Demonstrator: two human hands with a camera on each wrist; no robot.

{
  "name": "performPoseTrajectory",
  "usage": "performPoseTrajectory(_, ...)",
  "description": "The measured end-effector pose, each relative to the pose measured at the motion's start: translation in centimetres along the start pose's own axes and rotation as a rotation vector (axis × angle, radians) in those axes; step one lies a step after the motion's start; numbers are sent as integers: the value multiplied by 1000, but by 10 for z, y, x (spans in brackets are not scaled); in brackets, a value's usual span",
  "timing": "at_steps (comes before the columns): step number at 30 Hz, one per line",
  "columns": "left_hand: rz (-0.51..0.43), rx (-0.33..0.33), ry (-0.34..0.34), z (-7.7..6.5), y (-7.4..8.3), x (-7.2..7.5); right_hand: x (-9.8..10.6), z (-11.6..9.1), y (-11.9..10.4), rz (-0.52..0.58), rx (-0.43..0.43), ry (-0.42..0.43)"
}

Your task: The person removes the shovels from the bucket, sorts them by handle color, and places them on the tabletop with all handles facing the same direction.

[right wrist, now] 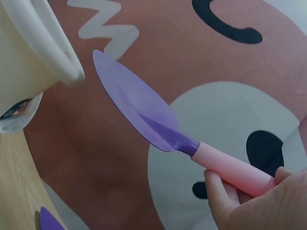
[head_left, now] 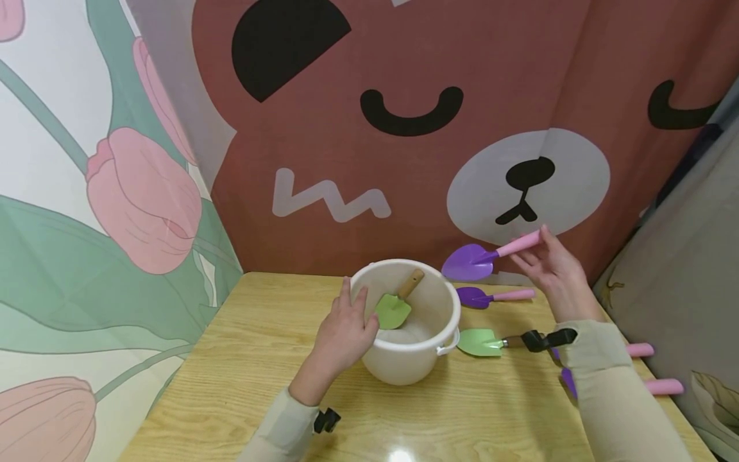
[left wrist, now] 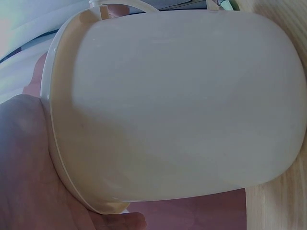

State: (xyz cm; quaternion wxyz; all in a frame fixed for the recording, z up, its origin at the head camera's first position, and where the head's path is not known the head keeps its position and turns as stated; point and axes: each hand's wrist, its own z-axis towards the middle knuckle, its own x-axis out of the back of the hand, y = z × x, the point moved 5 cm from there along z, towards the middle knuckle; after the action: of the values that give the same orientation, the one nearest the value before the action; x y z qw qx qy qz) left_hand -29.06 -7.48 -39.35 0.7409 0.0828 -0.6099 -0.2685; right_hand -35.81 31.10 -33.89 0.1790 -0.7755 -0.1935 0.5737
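My right hand [head_left: 557, 273] pinches the pink handle of a purple hand trowel [head_left: 470, 262] and holds it up at the bucket's far right. In the right wrist view the blade of this trowel [right wrist: 136, 105] points toward the bucket rim. My left hand [head_left: 345, 330] rests on the near left rim of the white bucket [head_left: 401, 369], its fingers spread and fairly straight. Inside the bucket a green trowel [head_left: 394, 312] with a wooden handle leans against the wall. In the left wrist view the bucket's side [left wrist: 187, 105] fills most of the picture.
On the wooden table [head_left: 231, 385], right of the bucket, lie a smaller purple trowel [head_left: 475, 298] and a light green trowel [head_left: 482, 342]. Two more pink handles [head_left: 664, 387] show past my right sleeve, which partly covers their blades. A printed curtain [head_left: 416, 205] hangs behind the table.
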Motion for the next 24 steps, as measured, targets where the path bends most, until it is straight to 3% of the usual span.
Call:
performPoseTrajectory(6,-3,-8,13,-1,1,1,15,3,-1,-21,17,56)
performPoseTrajectory(14,-5,-3,7,-2,1,2,27,6,-2,-18,6,52)
performPoseTrajectory(24,-4,4,-3,-2,0,2,43,13,-2,49,-13,130)
